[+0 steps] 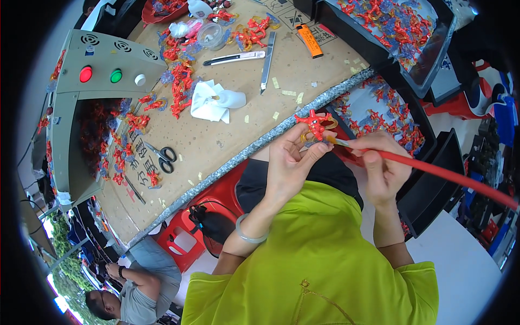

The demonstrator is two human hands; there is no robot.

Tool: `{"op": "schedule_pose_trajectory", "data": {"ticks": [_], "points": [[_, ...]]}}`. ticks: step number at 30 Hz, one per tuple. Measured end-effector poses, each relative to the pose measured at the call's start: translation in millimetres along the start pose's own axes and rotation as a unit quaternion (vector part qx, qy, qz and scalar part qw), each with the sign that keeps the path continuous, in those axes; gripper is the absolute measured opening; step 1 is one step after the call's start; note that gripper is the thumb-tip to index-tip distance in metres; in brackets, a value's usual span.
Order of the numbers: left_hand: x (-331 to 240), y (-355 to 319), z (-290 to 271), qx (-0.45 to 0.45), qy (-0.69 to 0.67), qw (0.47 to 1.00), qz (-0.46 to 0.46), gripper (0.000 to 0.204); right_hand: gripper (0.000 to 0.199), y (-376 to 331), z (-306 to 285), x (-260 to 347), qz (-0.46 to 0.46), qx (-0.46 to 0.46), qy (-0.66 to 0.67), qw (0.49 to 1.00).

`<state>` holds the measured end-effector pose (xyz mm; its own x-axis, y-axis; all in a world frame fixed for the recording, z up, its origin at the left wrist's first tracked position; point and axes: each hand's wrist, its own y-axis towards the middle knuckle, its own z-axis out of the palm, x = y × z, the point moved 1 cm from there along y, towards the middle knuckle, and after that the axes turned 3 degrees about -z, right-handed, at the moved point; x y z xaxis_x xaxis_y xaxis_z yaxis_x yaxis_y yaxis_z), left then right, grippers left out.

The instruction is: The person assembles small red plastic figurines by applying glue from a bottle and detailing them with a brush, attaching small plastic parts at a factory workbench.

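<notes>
Between the thumb and fingers of my left hand point(290, 160) is a small red toy figure point(314, 124) with clear yellow parts. It is held up just past the table's front edge. My right hand point(383, 162) is closed around a long, thin tool with a red handle point(449, 175), which runs out toward the right side of the picture. The tool looks like a paintbrush; its pale narrow tip point(341, 142) meets or nearly meets the lower part of the figure, and its very end is hard to make out.
Red figures point(181, 86) lie heaped across the table point(227, 146). A grey machine point(116, 67) with lit buttons stands left. White tissue point(208, 103), a utility knife point(233, 58), scissors point(164, 156) and an orange lighter point(310, 40) lie about. Black trays point(433, 70) flank the right; another person point(143, 287) sits lower left.
</notes>
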<state>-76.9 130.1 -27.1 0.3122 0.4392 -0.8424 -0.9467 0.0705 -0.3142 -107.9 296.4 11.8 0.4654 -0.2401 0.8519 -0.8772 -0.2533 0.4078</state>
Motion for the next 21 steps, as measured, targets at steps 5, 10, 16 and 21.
{"op": "schedule_pose_trajectory", "data": {"ticks": [5,10,16,21], "points": [[-1,-3,-2,0.025,-0.065,0.998,-0.003,0.033,0.013,11,8,6,-0.057,0.008,0.039,0.998],[-1,-5,-13,0.058,-0.114,0.992,0.0,0.037,0.017,17,10,14,-0.093,0.05,-0.001,0.994],[-13,-10,-28,0.115,-0.215,0.97,-0.004,0.043,0.042,26,1,11,-0.067,-0.087,0.106,0.988],[-42,-51,-50,0.083,-0.179,0.98,0.008,0.046,0.027,17,0,3,0.0,-0.131,0.132,0.983]]}}
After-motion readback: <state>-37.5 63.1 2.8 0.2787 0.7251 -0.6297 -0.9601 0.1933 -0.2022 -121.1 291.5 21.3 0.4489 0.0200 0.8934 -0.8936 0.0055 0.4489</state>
